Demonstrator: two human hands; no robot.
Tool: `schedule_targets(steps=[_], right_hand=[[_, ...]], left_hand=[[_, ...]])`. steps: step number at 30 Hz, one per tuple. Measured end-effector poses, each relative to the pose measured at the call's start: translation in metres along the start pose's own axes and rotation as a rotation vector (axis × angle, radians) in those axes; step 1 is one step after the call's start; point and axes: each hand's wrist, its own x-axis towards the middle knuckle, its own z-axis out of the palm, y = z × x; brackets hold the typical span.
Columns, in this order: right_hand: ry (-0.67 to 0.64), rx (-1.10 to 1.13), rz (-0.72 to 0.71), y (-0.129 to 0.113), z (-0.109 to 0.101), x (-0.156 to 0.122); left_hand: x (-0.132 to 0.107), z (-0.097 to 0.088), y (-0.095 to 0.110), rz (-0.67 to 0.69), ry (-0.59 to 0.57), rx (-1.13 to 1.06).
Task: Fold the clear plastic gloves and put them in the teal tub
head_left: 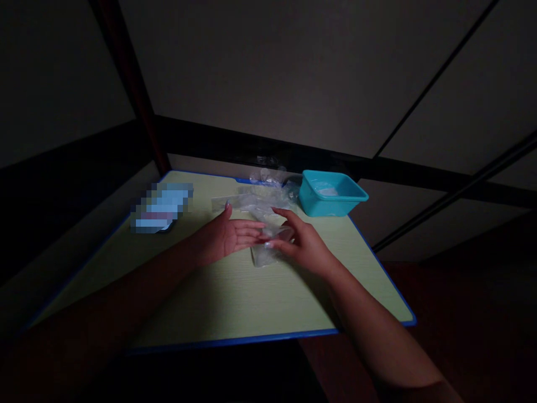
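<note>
A clear plastic bag (263,257) is between my hands above the middle of the table. My right hand (308,246) curls its thumb and fingers around the upper part of this bag. My left hand (222,238) is open, its fingers stretched out flat toward the bag and its thumb pointing up. The left fingertips meet the plastic, though whether they press on it I cannot tell. Just beyond the hands lies a loose pile of more clear plastic bags (268,193).
A turquoise plastic basket (323,206) stands at the table's back right, with something pale and clear inside. At the left lies a phone-like device (163,207) with a blurred-out screen. The pale table (235,310) has a blue edge and stands by a wall.
</note>
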Motion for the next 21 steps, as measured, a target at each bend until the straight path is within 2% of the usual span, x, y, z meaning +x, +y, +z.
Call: schedule_targets(steps=[3,5,8,10,12,14,16,21], right_hand=[[-0.034,-0.044,-0.004,-0.003,0.000,-0.001],[-0.010,-0.040,0.019,-0.003,0.001,0.000],[0.073,-0.019,0.083,0.001,0.000,0.002],[0.115,-0.002,0.125,0.006,-0.002,0.004],[0.132,0.041,0.162,0.012,-0.005,0.006],[0.137,0.108,0.209,0.018,-0.008,0.008],[0.127,0.174,0.264,0.024,-0.010,0.010],[0.141,0.197,0.382,0.035,-0.011,0.015]], left_hand=[[0.000,0.001,0.001,0.016,-0.008,0.001],[0.001,0.001,0.001,0.065,0.013,0.014],[0.000,-0.001,-0.001,0.215,0.187,0.173],[-0.002,-0.001,-0.004,0.325,0.292,0.471],[-0.006,0.001,-0.006,0.425,0.246,0.828],[-0.009,0.005,-0.007,0.513,0.108,1.077],[-0.011,0.008,-0.007,0.583,0.018,1.209],[-0.011,0.009,-0.009,0.637,0.012,1.332]])
